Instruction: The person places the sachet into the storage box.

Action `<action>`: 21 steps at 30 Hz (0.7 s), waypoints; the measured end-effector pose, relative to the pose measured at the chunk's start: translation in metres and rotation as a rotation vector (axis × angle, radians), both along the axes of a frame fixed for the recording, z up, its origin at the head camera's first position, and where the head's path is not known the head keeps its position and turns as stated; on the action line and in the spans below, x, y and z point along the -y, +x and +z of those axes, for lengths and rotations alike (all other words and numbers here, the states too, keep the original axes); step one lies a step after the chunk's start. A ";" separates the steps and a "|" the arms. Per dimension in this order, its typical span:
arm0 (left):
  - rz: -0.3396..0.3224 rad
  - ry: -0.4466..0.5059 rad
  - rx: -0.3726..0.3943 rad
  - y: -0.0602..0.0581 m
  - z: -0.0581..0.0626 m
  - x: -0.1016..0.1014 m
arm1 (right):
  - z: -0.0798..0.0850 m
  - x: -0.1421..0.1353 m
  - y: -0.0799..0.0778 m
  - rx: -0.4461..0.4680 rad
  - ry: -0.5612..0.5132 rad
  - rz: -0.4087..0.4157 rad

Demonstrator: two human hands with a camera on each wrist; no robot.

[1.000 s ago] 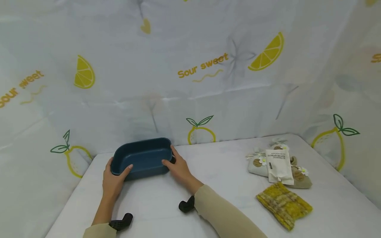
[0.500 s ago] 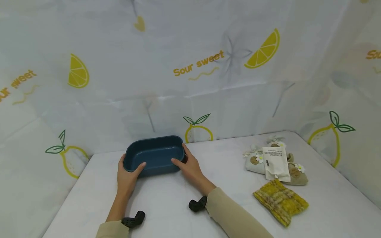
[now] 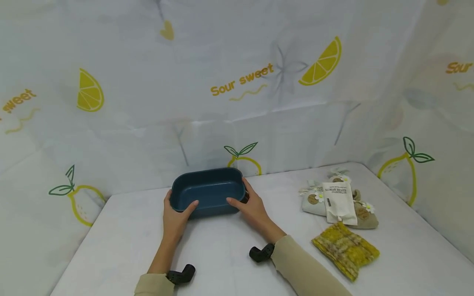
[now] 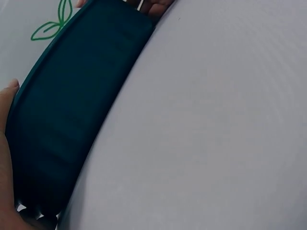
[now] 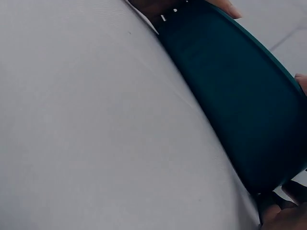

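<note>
A white cloth printed with lemons and the words "Sour sweet" is hanging behind and around the white desk (image 3: 229,255) where we are working. We are holding a dark blue tray (image 3: 207,191) between both hands near the middle of the desk's far edge: the left hand (image 3: 175,216) is gripping its left end, thumb hooked over the rim and fingers (image 3: 166,201) curled round the outside, while the right hand (image 3: 252,207) is clasping its right end in the same way. Over the last second the tray has been travelling to the right along the far edge, away from the far left corner, with both hands keeping their hold, so we judge that we are shifting it toward the centre rather than setting it down. The head view is showing what the wrist views are missing: near the desk's right edge a white packet (image 3: 338,203) is lying on top of small cloth sachets (image 3: 314,201), with a yellow knitted cloth (image 3: 345,250) just in front of them. The left wrist view is giving us the tray's long outer wall (image 4: 72,110) close up, resting on the desk, with fingertips at both ends; the right wrist view is showing the same wall (image 5: 235,105) from the other end.
</note>
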State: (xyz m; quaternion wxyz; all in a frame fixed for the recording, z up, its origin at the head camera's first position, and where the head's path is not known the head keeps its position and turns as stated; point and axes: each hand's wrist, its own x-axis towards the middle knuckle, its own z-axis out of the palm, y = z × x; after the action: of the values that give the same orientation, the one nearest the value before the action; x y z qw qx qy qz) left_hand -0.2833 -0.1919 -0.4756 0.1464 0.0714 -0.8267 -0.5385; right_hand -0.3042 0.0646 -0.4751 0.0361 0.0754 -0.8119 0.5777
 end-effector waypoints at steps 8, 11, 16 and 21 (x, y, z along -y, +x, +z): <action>-0.010 0.032 -0.024 -0.003 -0.004 -0.027 | 0.000 -0.025 0.003 0.001 0.018 -0.038; -0.012 0.043 -0.028 -0.004 -0.005 -0.037 | -0.001 -0.034 0.003 0.002 0.033 -0.057; -0.015 0.088 -0.067 -0.006 -0.005 -0.060 | -0.001 -0.053 0.003 -0.006 0.049 -0.078; -0.038 0.135 -0.093 -0.006 -0.006 -0.088 | 0.000 -0.071 0.004 0.012 0.073 -0.139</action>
State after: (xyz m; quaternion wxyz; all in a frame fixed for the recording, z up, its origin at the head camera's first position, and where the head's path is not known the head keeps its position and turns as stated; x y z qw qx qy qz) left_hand -0.2897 -0.1042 -0.4819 0.1690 0.0401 -0.7822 -0.5983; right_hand -0.3005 0.1357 -0.4756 0.0684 0.0164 -0.8359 0.5444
